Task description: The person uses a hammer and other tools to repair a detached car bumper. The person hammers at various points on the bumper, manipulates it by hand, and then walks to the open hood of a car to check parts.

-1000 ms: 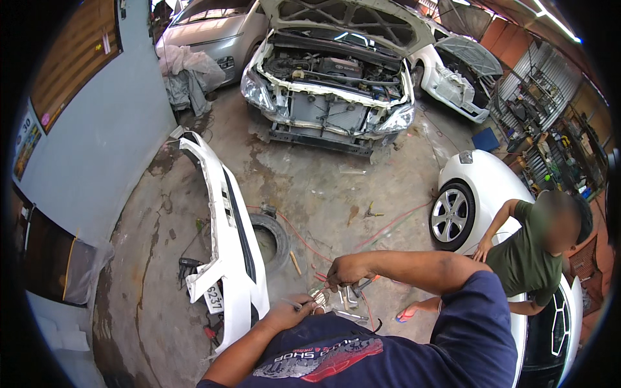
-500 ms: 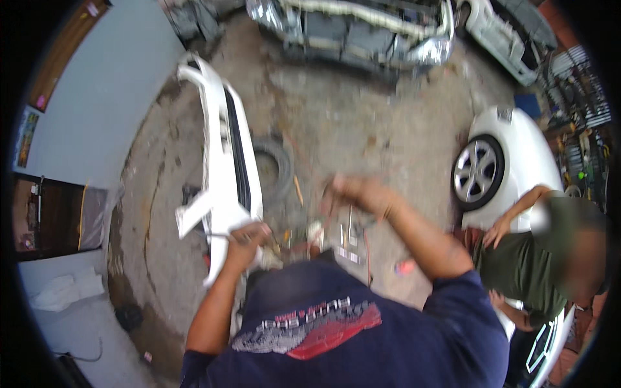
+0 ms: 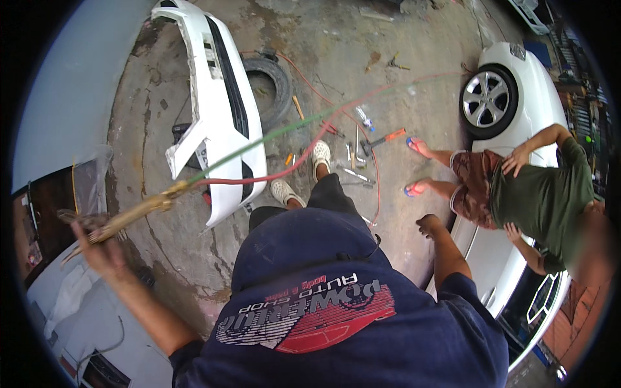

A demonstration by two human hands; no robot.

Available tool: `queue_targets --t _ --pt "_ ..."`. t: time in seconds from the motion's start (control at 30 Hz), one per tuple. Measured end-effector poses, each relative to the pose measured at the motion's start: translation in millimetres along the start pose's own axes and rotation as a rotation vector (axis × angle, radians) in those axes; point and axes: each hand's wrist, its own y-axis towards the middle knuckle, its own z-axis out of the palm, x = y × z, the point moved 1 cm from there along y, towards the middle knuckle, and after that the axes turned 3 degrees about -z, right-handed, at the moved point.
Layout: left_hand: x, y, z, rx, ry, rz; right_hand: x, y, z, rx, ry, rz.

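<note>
My left hand (image 3: 107,257) is out at the far left, fingers wrapped round a brass gas torch (image 3: 139,210). The torch slants up to the right, where a green hose (image 3: 259,142) and a red hose (image 3: 281,174) leave its end and stretch across in front of me. At the lower right, near the white car's side, my right hand (image 3: 429,226) hangs with curled fingers and nothing visible in it. A white car bumper (image 3: 226,165) stands on the floor ahead to the left, behind the hoses.
A tyre (image 3: 283,84) lies beside the bumper. A hammer (image 3: 388,137), a plastic bottle (image 3: 364,118) and several hand tools are scattered on the concrete. Another person (image 3: 540,194) stands at the right against the white car (image 3: 517,87). A pale wall (image 3: 71,97) rises at the left.
My left hand has swung out to the left, and the torch and its hoses now show clearly. My right hand has dropped down and to the right, its fingers curled. The view has tilted downward.
</note>
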Motion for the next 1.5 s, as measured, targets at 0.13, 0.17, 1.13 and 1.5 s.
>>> queue_targets --t 0.13,0.17,1.13,1.5 --pt "-136.5 49.2 -84.8 0.227 0.064 0.152 37.1 -75.2 88.9 -0.124 0.126 -0.286" --pt "-177.6 52.6 -116.8 0.418 0.023 0.124 62.3 -101.9 100.6 -0.164 0.233 -0.385" --pt "177.8 -292.8 240.8 -0.356 -0.022 0.029 133.8 -175.9 -70.1 -0.452 -0.520 -1.378" --pt "165.1 -321.5 291.0 -0.091 -0.053 0.285 240.7 -260.2 20.9 -0.054 -0.479 -1.685"
